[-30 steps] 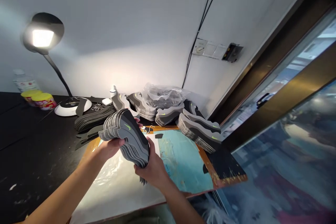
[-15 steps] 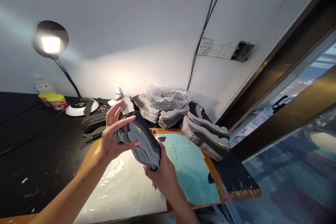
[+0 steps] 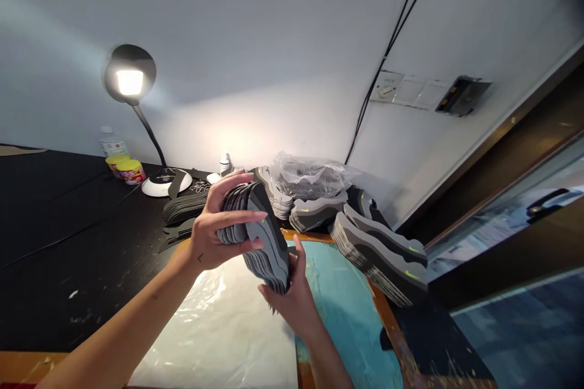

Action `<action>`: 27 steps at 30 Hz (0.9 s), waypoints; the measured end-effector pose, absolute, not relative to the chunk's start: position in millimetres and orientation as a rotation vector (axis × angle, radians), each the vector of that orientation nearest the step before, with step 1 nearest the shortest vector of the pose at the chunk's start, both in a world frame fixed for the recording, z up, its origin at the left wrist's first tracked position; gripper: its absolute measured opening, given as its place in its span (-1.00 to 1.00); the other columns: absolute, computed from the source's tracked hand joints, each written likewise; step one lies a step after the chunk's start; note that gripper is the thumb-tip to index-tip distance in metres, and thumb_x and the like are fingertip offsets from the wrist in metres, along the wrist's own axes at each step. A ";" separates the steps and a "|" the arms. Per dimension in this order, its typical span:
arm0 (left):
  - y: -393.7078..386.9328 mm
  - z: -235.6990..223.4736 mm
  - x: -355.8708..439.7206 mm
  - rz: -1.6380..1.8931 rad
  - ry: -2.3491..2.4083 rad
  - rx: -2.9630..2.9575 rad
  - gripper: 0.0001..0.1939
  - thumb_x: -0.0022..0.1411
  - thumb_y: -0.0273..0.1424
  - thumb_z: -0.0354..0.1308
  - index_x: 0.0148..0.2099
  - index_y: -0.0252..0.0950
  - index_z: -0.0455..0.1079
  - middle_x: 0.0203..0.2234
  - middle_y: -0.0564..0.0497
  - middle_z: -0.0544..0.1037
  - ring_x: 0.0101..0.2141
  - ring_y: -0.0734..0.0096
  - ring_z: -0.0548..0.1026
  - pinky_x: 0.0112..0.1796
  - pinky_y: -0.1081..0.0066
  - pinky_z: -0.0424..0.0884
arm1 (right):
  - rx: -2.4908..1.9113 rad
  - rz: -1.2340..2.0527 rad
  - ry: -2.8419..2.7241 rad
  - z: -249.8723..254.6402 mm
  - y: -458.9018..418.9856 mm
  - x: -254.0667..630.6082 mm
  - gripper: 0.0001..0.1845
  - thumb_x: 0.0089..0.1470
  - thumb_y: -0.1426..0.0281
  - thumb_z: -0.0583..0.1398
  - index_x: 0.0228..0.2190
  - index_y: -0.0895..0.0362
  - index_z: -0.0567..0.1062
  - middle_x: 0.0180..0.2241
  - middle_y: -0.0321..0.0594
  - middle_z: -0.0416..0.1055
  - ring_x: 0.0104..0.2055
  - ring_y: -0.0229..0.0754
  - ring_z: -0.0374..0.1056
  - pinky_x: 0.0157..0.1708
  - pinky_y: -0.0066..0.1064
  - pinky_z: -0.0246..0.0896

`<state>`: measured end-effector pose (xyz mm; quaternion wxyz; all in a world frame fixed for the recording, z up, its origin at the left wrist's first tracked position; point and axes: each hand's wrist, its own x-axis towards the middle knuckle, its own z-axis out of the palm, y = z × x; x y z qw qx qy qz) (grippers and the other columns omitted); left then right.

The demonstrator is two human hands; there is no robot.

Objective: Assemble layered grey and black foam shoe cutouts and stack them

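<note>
Firmly squared: a stack of grey shoe-shaped foam cutouts (image 3: 268, 255) held in both hands above a white plastic sheet (image 3: 214, 328) at the near edge of the counter (image 3: 68, 243).

The left hand (image 3: 219, 225) wraps its fingers across the stack's upper end, while the right hand (image 3: 292, 307) cups the lower end, thumb raised along the side; both sets of fingers are clamped on the layers, apparently to keep the cut edges aligned. Similar stacks (image 3: 378, 255) with neon-yellow swoosh marks lie to the right and far side, partly on a turquoise-painted board (image 3: 347, 310), with a clear plastic bag (image 3: 310, 176) behind them.
</note>
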<state>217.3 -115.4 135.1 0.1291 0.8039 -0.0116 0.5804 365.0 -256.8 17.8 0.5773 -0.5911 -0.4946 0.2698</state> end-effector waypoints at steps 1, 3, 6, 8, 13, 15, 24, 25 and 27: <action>-113.8 134.4 217.7 1.668 -0.040 2.366 -0.63 0.18 -0.31 0.34 0.05 -0.02 0.49 0.27 -0.01 0.23 0.28 0.06 0.17 0.25 -0.11 0.15 | -1.345 0.692 -1.145 15.5 -253.5 366.5 0.16 -0.08 0.37 0.31 0.34 -0.07 -0.29 0.03 -0.12 0.36 -0.08 -0.10 0.45 -0.20 -0.31 0.43; -110.7 129.5 219.9 1.598 -0.020 2.430 -0.70 0.19 -0.30 0.34 -0.01 -0.06 0.51 0.25 -0.04 0.26 0.26 0.06 0.20 0.23 -0.11 0.17 | -1.377 0.810 -1.135 8.6 -247.9 368.2 0.20 -0.09 0.37 0.32 0.33 -0.08 -0.32 0.03 -0.11 0.36 -0.11 -0.10 0.46 -0.21 -0.30 0.42; -108.6 122.3 224.0 1.528 0.018 2.482 -0.74 0.18 -0.29 0.34 -0.05 -0.09 0.53 0.20 -0.07 0.32 0.23 0.07 0.25 0.20 -0.09 0.23 | -1.540 0.857 -1.224 -0.4 -242.2 366.5 0.26 -0.14 0.36 0.37 0.34 -0.03 -0.32 0.03 -0.06 0.41 -0.10 0.00 0.46 -0.20 -0.22 0.39; -110.4 124.1 225.5 1.529 -0.013 2.505 -0.73 0.16 -0.31 0.35 -0.06 -0.07 0.54 0.19 -0.05 0.34 0.23 0.07 0.25 0.18 -0.07 0.26 | -1.623 0.848 -1.282 -0.2 -239.7 362.2 0.29 -0.16 0.35 0.40 0.35 0.00 -0.30 -0.01 -0.05 0.46 -0.08 0.07 0.46 -0.19 -0.19 0.37; -122.2 139.1 225.7 1.570 -0.188 2.558 -0.71 0.13 -0.38 0.37 -0.06 -0.08 0.53 0.18 -0.03 0.36 0.22 0.05 0.26 0.17 -0.03 0.28 | -1.579 0.845 -1.288 8.5 -235.6 347.7 0.19 -0.12 0.41 0.36 0.34 0.01 -0.24 -0.18 -0.14 0.54 -0.25 -0.01 0.50 -0.30 -0.26 0.38; -125.7 140.5 227.2 1.628 -0.214 2.504 -0.72 0.13 -0.40 0.37 -0.07 -0.13 0.52 0.15 -0.05 0.38 0.20 0.06 0.29 0.16 -0.02 0.31 | -1.496 0.843 -1.271 7.6 -235.6 343.4 0.12 -0.10 0.45 0.32 0.32 0.00 -0.19 -0.14 -0.13 0.53 -0.24 -0.05 0.49 -0.28 -0.26 0.39; -125.5 143.3 242.2 1.776 -0.063 2.230 -0.64 0.19 -0.34 0.32 0.03 0.07 0.47 0.20 0.05 0.31 0.16 0.12 0.34 0.14 0.01 0.37 | -1.297 0.789 -1.202 18.5 -246.1 357.6 0.00 -0.12 0.50 0.30 0.26 0.01 -0.06 0.00 -0.14 0.43 -0.12 -0.13 0.44 -0.18 -0.33 0.39; -124.0 139.3 247.3 1.805 -0.021 2.170 -0.66 0.21 -0.33 0.31 0.03 0.08 0.48 0.19 0.06 0.31 0.17 0.14 0.32 0.17 0.02 0.34 | -1.331 0.762 -1.173 22.9 -250.5 364.6 0.01 -0.11 0.52 0.27 0.27 0.01 -0.09 -0.03 -0.15 0.44 -0.16 -0.15 0.45 -0.21 -0.36 0.39; -120.9 124.0 262.8 1.883 0.115 1.988 -0.68 0.22 -0.31 0.29 0.03 0.04 0.48 0.20 0.08 0.28 0.22 0.15 0.25 0.25 0.02 0.22 | -1.442 0.689 -1.102 32.2 -264.0 381.6 0.00 -0.10 0.53 0.21 0.30 0.04 -0.11 -0.06 -0.15 0.46 -0.19 -0.15 0.46 -0.26 -0.39 0.39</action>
